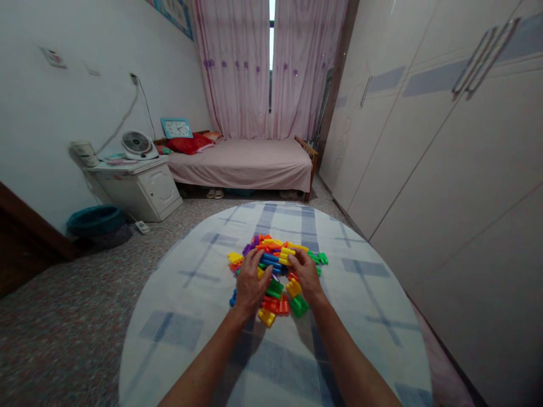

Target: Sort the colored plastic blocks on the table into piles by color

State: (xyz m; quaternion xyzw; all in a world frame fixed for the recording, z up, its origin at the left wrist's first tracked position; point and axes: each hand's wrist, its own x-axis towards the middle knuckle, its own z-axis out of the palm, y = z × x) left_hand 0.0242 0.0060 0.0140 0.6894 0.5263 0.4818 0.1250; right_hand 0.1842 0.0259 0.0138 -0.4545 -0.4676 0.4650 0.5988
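A heap of colourful plastic building blocks lies in the middle of the round table, with both hands over it. My left hand point(251, 285) is closed at the left end of a blue block point(270, 260), its thumb below and fingers above. Pinched in my right hand point(306, 275) is a yellow block point(287, 256), which meets the blue one end to end. Under and between the hands lie a dark green block point(275, 288), a red block point(278, 306) and a yellow-orange block point(293, 288). Nearest me are another yellow block point(267, 317) and a green block point(299, 306). My palms hide part of the heap.
A checked cloth covers the round table point(182, 339). Beyond it stands a bed point(250, 161) before pink curtains. At left are a white cabinet point(159, 189) with a fan point(138, 144) on it and a teal-rimmed bin point(95, 220). Tall wardrobes point(445, 186) line the right side.
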